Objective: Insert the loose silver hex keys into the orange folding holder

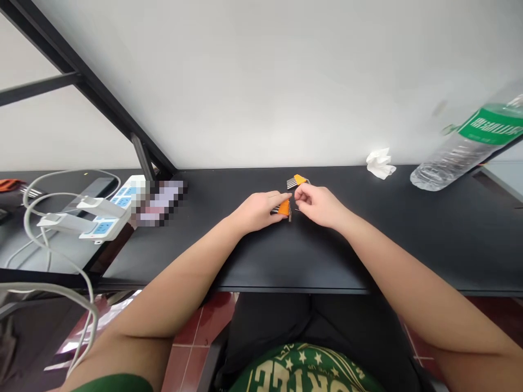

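My left hand [261,209] rests on the black table [286,256] with its fingers closed on an orange holder of metal hex keys [284,207]. My right hand [316,204] is right beside it, thumb and fingers pinched on what looks like a thin metal key; its tip is too small to make out. A second orange holder with a row of metal keys [297,181] lies on the table just behind my right hand's fingers.
A white power strip [112,212] with plugged adapters and grey cables sits at the left. A crumpled white tissue [379,163] and a clear plastic bottle with a green label [469,147] lie at the back right by the white wall.
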A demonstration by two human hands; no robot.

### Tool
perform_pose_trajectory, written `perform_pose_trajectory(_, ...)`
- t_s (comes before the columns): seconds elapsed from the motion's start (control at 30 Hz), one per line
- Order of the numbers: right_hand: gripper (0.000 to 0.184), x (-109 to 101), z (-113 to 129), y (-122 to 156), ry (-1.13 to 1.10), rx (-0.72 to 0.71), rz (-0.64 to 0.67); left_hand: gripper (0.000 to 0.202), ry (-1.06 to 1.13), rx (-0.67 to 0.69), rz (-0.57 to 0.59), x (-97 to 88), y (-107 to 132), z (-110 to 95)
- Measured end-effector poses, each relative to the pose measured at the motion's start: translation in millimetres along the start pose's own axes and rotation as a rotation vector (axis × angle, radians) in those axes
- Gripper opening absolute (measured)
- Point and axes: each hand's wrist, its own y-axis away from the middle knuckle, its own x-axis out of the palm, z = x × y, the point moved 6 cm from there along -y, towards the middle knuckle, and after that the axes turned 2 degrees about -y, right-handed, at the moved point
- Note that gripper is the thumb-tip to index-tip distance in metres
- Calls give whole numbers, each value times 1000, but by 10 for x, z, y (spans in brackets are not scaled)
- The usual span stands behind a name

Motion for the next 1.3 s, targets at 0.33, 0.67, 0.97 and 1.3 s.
perform_pose_trajectory(0.33,7,142,-88,30,671,69,208,60,176,-180,8,0,36,170)
perform_pose_trajectory(0.67,6,-105,22,64,-122,51,89,50,269,-107,-101,-16,22,112)
perform_pose_trajectory(0.97,4,-126,25,73,-277,64,74,49,238,-83,-127,-45,22,68)
perform_pose_trajectory(1.3,2,-166,16,85,-357,108,92,49,245,-39,-109,-39,42,59)
